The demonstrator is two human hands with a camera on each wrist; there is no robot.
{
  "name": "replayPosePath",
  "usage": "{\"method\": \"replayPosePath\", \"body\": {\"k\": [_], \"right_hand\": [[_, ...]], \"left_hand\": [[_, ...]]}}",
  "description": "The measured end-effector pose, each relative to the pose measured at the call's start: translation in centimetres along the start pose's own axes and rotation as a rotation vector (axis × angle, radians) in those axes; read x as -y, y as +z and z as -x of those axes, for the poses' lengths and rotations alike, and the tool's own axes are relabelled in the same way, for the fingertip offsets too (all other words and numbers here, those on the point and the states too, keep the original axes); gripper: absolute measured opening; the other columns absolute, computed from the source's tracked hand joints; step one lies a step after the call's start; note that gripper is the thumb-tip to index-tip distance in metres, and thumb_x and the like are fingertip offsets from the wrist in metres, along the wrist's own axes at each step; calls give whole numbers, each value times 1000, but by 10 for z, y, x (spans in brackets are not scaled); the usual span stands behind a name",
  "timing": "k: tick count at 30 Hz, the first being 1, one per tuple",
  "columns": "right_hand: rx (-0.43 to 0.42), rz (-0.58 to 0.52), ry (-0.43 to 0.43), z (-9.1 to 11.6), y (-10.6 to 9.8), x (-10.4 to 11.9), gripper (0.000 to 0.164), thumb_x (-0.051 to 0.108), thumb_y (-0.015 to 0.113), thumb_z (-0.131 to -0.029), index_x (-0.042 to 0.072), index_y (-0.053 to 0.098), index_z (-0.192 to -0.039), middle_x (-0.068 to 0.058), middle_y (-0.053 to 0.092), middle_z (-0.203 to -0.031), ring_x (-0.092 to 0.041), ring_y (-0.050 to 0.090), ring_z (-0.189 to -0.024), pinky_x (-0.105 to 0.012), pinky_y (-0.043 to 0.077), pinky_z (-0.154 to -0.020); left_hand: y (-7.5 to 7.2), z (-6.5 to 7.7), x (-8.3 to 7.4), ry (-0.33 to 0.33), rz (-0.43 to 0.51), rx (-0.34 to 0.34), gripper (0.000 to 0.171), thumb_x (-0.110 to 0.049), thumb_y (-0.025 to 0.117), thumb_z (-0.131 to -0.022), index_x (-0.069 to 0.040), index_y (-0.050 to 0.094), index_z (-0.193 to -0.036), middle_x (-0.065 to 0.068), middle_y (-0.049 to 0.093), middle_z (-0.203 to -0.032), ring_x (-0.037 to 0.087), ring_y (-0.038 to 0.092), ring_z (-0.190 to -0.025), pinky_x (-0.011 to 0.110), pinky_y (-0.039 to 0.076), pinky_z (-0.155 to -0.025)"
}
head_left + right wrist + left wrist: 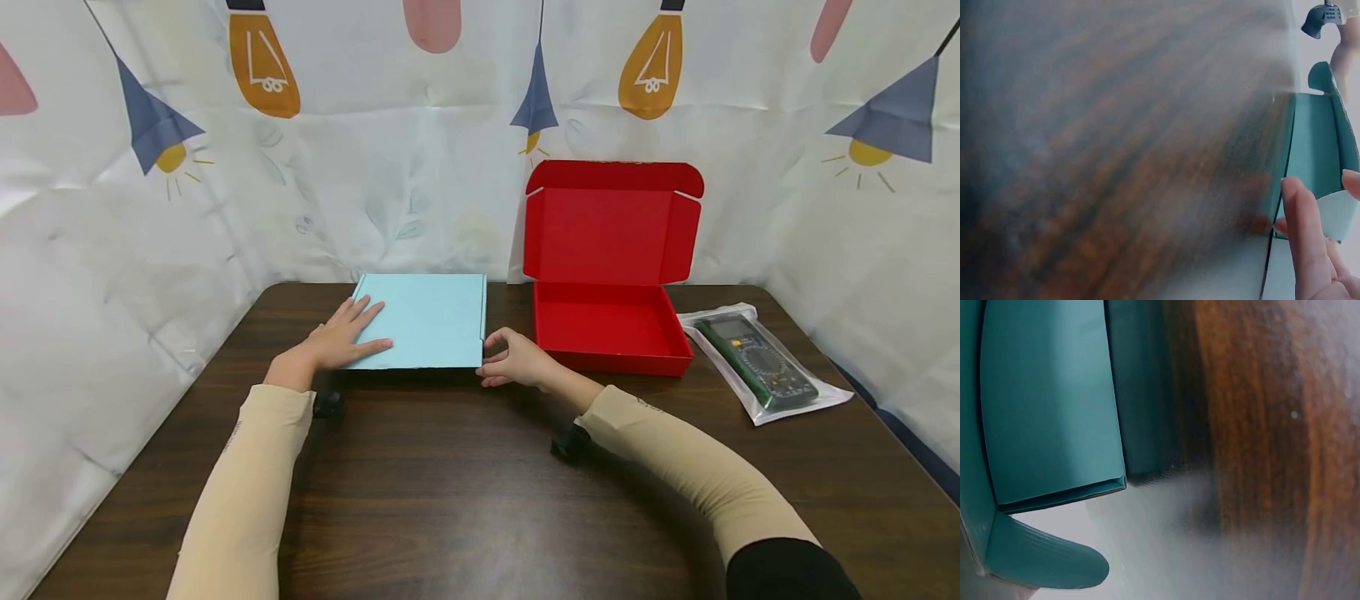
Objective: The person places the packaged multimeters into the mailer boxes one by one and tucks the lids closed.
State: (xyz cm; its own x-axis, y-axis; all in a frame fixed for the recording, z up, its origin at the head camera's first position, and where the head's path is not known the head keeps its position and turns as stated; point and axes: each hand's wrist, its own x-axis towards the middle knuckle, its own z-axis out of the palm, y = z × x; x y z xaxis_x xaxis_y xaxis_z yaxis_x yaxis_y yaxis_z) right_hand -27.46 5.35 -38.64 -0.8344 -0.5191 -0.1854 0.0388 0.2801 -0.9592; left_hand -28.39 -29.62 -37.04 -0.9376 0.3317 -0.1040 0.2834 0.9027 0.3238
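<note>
A light blue cardboard box (427, 321) lies on the table, its lid nearly down. My left hand (341, 337) rests flat on the lid's left side, fingers spread. At the front right corner my right hand (513, 358) has its bent fingers and thumb around the side flap. In the right wrist view, that flap (1338, 211) shows between the fingers (1310, 244) and the thumb, with fingertips at the front wall. A rounded flap (1054, 556) sticks out at the box's other front corner in the left wrist view, where the lid stands slightly raised from the front wall (1054, 419).
A red box (611, 321) stands with its lid upright, right of the blue box. Farther right lies a multimeter (757, 354) in a clear plastic bag. Dark wooden table (435, 500) extends in front. A patterned white curtain (337, 192) hangs behind.
</note>
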Motion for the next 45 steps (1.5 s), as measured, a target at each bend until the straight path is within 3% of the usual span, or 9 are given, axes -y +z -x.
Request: {"method": "replayPosePath", "body": {"k": [7, 12, 21, 25, 30, 33, 45], "right_hand": [[6, 49, -22, -1, -1, 1, 49, -4, 71, -94, -1, 40, -131, -28, 64, -121, -32, 74, -89, -38, 60, -83], [63, 93, 10, -1, -7, 3, 63, 3, 71, -96, 2, 29, -144, -26, 61, -126, -30, 74, -87, -37, 60, -84], [68, 433, -25, -3, -2, 10, 91, 38, 66, -102, 15, 4, -164, -13, 66, -105, -23, 70, -77, -36, 57, -83], [93, 523, -28, -8, 1, 12, 92, 44, 63, -102, 21, 1, -166, -14, 63, -114, -22, 68, -77, -38, 52, -85], [111, 590, -40, -18, 2, 14, 90, 45, 60, -103, 22, 1, -167, -16, 66, -101, -23, 64, -72, -39, 49, -83], [96, 614, -23, -22, 3, 15, 89, 45, 60, -103, 23, 2, -167, -12, 65, -85, -23, 64, -73, -40, 48, -84], [88, 581, -29, -25, 3, 11, 91, 48, 63, -101, 27, 3, -167, -11, 63, -82, -24, 61, -69, -37, 47, -76]], "left_hand": [[0, 0, -4, 0, -2, 0, 88, -61, 49, -102, -13, 12, -166, 18, 0, -170, 43, -8, -154, 82, 9, -107], [1, -1, -3, -8, 2, 1, 88, -60, 49, -102, -14, 11, -166, 17, -2, -171, 42, -8, -154, 82, 8, -108], [2, -2, -2, -11, 5, -1, 89, -62, 49, -101, -14, 12, -166, 16, -1, -171, 41, -8, -155, 81, 7, -109], [1, -4, -2, -14, 6, 3, 89, -63, 49, -101, -16, 12, -167, 14, -2, -171, 40, -9, -155, 81, 6, -109], [0, -6, -1, -16, 6, 3, 89, -63, 50, -101, -17, 11, -167, 14, -2, -171, 40, -9, -155, 81, 5, -109], [1, -8, 0, -12, 11, 3, 90, -64, 50, -101, -17, 11, -167, 14, -2, -171, 40, -9, -155, 80, 5, -109], [0, 2, -2, -18, -47, -89, 91, -66, 54, -98, -12, 25, -164, 19, 13, -169, 40, 8, -155, 72, 15, -114]]}}
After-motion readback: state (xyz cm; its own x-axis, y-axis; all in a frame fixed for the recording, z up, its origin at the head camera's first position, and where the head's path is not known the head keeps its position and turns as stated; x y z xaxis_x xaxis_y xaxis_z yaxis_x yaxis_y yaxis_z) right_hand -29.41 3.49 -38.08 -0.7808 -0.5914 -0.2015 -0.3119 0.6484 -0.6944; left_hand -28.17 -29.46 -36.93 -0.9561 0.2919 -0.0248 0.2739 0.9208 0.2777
